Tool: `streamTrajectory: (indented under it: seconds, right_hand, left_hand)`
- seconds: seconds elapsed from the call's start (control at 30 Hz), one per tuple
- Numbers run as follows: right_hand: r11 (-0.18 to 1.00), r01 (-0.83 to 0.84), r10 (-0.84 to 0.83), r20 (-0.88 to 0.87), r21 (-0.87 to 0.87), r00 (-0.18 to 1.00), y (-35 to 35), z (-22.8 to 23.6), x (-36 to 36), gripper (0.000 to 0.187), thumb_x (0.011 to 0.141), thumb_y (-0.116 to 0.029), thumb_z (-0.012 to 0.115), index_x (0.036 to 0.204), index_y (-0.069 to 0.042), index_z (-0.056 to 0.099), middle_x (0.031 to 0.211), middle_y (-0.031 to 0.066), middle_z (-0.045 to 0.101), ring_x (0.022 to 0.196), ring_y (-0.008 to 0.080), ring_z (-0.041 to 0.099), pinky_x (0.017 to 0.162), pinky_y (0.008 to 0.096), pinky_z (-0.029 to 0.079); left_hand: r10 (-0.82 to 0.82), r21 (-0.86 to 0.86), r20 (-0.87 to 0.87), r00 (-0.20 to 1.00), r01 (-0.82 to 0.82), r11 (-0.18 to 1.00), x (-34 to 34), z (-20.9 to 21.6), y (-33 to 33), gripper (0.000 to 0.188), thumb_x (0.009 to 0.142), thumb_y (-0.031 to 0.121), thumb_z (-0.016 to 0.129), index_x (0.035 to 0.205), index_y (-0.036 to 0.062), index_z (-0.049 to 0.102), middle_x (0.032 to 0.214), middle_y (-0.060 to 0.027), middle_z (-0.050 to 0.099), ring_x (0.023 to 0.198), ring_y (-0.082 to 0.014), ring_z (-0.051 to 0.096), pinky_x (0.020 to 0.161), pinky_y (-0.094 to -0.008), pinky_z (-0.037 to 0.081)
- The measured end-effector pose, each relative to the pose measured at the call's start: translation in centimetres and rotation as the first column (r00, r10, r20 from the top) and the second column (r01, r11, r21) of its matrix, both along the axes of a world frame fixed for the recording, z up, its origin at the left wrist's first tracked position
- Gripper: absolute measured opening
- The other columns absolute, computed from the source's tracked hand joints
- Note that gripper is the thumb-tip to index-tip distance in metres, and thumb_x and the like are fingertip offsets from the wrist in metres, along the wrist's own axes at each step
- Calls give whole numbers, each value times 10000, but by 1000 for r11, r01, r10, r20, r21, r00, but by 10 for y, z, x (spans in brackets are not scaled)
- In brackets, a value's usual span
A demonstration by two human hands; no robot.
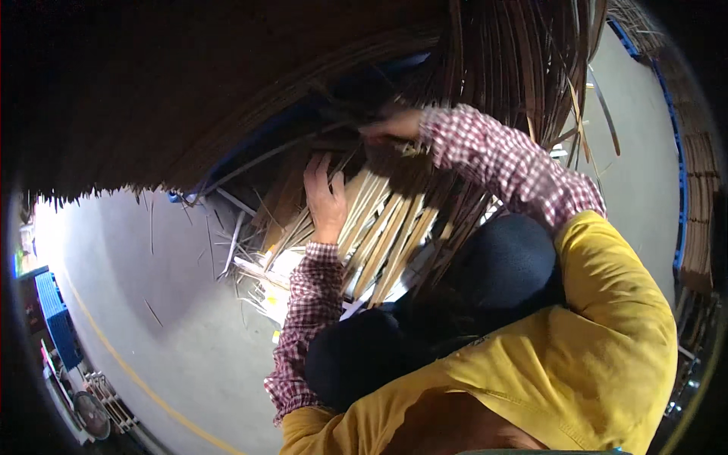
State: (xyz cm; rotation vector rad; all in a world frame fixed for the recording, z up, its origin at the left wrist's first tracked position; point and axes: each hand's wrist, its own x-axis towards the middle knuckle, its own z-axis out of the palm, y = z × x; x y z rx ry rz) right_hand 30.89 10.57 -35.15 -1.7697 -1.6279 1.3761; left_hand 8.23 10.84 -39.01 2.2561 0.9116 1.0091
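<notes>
Long brown dried leaf strips (394, 227) lie in a fanned layer in front of my knees, light falling across them. My left hand (326, 199) is at their far left part, its fingers bent and gripping among the strips. Farther away and to the right, my right hand (396, 126) reaches leftward across the shaded far end of the strips. It is smeared by motion and dark, so its fingers and anything in them do not show clearly. A thin pale rod (262, 161) runs slantwise toward the place where both hands are.
Overhanging dark thatch (174, 114) fills the upper left, and a hanging bundle of long strips (516, 68) is at the far right. Loose strips litter the grey floor (182, 303). Stacked thatch panels (699, 189) stand along the right; a blue pallet (59, 318) is at the left.
</notes>
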Motion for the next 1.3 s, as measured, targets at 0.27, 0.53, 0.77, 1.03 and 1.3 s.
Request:
streamTrajectory:
  seconds: [0.27,0.53,0.77,1.03,1.3]
  right_hand:
    - [976,182,-157,-190,121,969,95,-28,1,409,733,-454,533,662,-56,599,622,64,550,629,166,524,688,324,403]
    - [956,17,-164,485,294,859,-50,-26,-20,408,760,-358,478,973,-14,530,846,209,574,819,300,560,686,392,431]
    - [891,-173,234,98,-419,967,-65,6,25,509,695,-433,565,893,35,578,983,182,537,853,275,531,763,359,400]
    - [994,97,-98,-6,-46,995,48,6,-1,370,744,-415,547,665,-59,612,807,114,583,790,190,508,783,396,385]
    - [986,130,-113,153,-104,982,81,-30,1,446,744,-489,498,727,-50,577,797,116,550,699,220,508,702,406,422]
  left_hand:
    - [31,-150,-74,997,-42,988,-7,-19,-8,358,814,199,454,1132,41,406,1144,-194,365,1050,-335,367,878,-385,314]
    - [-9,44,26,1000,8,999,1,6,2,341,815,211,450,1111,41,438,1127,-192,405,1050,-326,378,872,-393,317]
    - [-394,-312,-272,878,307,899,8,-39,-29,413,799,190,436,1179,37,383,1211,-183,364,1127,-327,324,968,-381,219]
    - [-376,-368,-282,882,262,892,-4,-56,-27,404,838,240,384,1177,19,382,1213,-184,367,1126,-316,338,948,-362,251]
    - [-338,-309,-235,911,260,915,1,-45,-30,374,831,222,400,1146,23,413,1185,-181,395,1095,-327,366,926,-373,277]
